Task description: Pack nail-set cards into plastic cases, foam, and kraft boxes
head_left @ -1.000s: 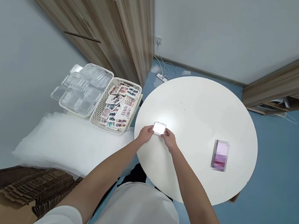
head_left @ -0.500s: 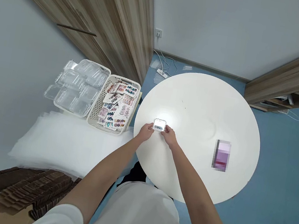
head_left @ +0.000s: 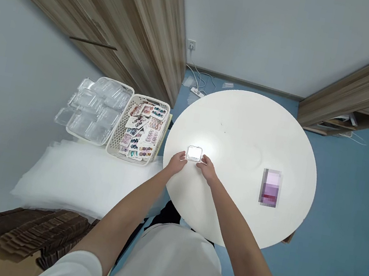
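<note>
Firstly, one small clear case [head_left: 194,153], its top bright with glare: lies on the left part of a white round table [head_left: 244,124], between two bare hands. Left hand [head_left: 176,162]: beside the case's left edge, thumb and fingers slightly parted. Right hand [head_left: 207,167]: beside the right edge, thumb and fingers likewise parted. Whether any fingertip touches the case cannot be told. One purple-and-white item [head_left: 270,189], blurred: right part of the table. One white basket [head_left: 121,130], left of the table: holds cards [head_left: 149,136] with rows of coloured pieces. Clear plastic boxes [head_left: 90,102]: heaped farther left, just beside that basket. White sheets [head_left: 84,177]: piled nearer, left.
</note>
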`<state>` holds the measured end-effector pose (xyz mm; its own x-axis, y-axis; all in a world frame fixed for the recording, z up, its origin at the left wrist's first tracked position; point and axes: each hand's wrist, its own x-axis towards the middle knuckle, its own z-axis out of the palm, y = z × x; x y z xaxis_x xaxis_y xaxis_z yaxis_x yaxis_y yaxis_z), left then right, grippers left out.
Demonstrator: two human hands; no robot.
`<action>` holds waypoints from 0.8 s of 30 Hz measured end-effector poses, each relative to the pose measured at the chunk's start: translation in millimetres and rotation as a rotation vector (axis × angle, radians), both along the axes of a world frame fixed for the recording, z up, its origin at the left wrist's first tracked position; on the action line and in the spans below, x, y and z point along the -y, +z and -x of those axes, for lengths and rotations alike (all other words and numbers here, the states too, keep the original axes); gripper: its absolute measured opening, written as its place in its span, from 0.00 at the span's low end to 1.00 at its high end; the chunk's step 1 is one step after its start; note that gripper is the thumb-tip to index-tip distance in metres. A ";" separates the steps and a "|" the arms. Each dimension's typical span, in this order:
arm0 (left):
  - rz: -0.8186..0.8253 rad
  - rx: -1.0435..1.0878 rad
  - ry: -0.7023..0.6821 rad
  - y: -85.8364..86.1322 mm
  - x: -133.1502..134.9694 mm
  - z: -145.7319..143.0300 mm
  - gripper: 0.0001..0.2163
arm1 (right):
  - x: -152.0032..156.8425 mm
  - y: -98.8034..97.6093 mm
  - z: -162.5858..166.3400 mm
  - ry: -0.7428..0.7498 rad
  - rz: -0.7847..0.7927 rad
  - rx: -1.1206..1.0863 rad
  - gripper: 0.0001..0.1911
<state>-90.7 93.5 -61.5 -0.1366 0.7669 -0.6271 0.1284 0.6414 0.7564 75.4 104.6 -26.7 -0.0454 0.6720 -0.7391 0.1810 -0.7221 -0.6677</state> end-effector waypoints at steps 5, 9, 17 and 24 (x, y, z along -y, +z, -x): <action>0.039 -0.076 -0.082 5.9 8.0 6.7 0.26 | 7.2 10.0 -10.2 0.133 0.043 0.066 0.38; 0.060 -0.220 -0.277 16.0 22.5 12.5 0.23 | 18.1 16.2 -24.3 0.320 0.068 0.148 0.36; -0.220 -0.425 -0.221 58.9 96.5 35.8 0.14 | 58.1 31.0 20.7 0.759 -0.398 0.433 0.21; -0.172 -1.093 -0.022 62.1 162.7 103.4 0.28 | 75.3 20.3 138.6 1.376 -0.884 0.269 0.27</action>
